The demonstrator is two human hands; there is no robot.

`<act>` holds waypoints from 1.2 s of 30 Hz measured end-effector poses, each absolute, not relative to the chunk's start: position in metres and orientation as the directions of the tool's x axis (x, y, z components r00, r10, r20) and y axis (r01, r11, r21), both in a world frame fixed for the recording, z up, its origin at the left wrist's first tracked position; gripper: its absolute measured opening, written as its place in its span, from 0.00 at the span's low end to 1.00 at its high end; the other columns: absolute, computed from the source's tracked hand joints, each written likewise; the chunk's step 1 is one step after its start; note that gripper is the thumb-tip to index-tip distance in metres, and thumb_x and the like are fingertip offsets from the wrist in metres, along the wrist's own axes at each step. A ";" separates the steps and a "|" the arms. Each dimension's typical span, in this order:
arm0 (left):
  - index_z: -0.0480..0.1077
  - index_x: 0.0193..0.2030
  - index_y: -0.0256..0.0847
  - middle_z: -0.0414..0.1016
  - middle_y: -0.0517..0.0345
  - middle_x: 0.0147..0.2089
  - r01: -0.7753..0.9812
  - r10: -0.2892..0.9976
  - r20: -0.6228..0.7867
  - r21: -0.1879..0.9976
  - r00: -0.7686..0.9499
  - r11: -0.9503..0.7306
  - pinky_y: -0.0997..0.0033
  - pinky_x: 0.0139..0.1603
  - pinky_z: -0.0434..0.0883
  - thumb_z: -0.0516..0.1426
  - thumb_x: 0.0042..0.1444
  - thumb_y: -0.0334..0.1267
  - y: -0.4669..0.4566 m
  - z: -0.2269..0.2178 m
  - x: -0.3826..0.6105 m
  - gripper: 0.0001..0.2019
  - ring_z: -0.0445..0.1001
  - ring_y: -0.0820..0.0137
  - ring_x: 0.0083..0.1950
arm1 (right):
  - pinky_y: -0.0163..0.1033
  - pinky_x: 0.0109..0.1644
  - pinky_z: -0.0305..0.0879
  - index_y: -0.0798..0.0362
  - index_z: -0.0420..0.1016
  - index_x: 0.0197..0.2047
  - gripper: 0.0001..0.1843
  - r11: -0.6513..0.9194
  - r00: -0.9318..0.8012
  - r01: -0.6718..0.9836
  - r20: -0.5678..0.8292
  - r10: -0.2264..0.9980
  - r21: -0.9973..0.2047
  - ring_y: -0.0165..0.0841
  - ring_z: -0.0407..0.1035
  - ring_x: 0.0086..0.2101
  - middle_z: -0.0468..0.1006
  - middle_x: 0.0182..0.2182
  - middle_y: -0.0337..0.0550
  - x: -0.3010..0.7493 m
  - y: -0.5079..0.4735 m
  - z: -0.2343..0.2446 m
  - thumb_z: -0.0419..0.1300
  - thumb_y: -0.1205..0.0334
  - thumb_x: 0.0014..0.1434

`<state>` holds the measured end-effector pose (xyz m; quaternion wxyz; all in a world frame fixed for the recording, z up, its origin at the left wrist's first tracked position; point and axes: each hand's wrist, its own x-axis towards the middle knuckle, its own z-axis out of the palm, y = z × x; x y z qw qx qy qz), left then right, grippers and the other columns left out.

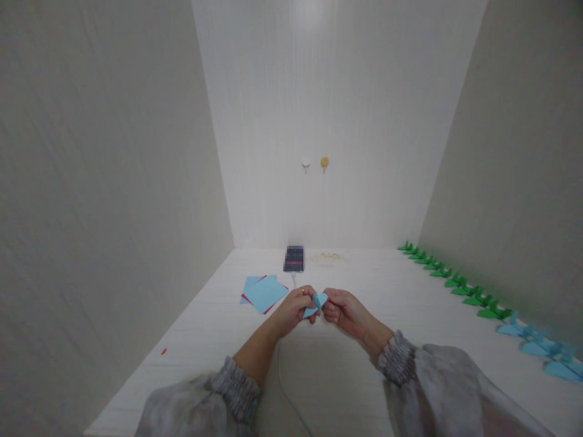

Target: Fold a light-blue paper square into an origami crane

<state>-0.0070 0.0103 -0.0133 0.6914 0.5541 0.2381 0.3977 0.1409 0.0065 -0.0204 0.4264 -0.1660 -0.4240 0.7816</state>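
Note:
Both my hands meet over the middle of the white table. Between them is a small, partly folded piece of light blue paper. My left hand, a ring on one finger, pinches its left side. My right hand pinches its right side with curled fingers. The paper is held a little above the tabletop. Its folded shape is too small to make out.
A stack of light blue and red paper sheets lies just left of my hands. A phone with a cable stands near the back wall. Along the right wall runs a row of green folded figures, then several blue folded figures. Two wall hooks hang above.

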 end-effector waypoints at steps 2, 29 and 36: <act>0.58 0.25 0.36 0.65 0.61 0.19 -0.282 0.819 0.099 0.956 0.565 0.078 0.77 0.20 0.60 0.50 0.37 0.29 0.010 -0.012 -0.007 0.04 0.64 0.76 0.19 | 0.29 0.18 0.41 0.56 0.59 0.18 0.10 -0.266 -0.569 -0.525 0.102 0.816 -0.808 0.21 0.48 0.14 0.57 0.12 0.31 0.140 0.006 -0.019 0.56 0.64 0.46; 0.58 0.26 0.36 0.65 0.61 0.20 -0.272 0.861 0.095 0.961 0.499 0.052 0.78 0.19 0.58 0.52 0.39 0.31 0.019 -0.013 -0.002 0.05 0.61 0.78 0.18 | 0.41 0.40 0.56 0.48 0.65 0.45 0.19 0.705 -0.205 0.519 0.730 0.652 -0.483 0.33 0.58 0.36 0.62 0.37 0.45 0.153 0.010 -0.012 0.51 0.69 0.49; 0.58 0.25 0.37 0.64 0.62 0.19 -0.261 0.861 0.081 0.963 0.502 0.061 0.78 0.18 0.58 0.53 0.38 0.32 0.017 -0.010 -0.002 0.06 0.61 0.78 0.17 | 0.39 0.36 0.51 0.50 0.73 0.31 0.09 0.636 -0.289 0.691 0.676 0.677 -0.342 0.33 0.59 0.31 0.71 0.25 0.42 0.153 0.011 -0.009 0.51 0.66 0.51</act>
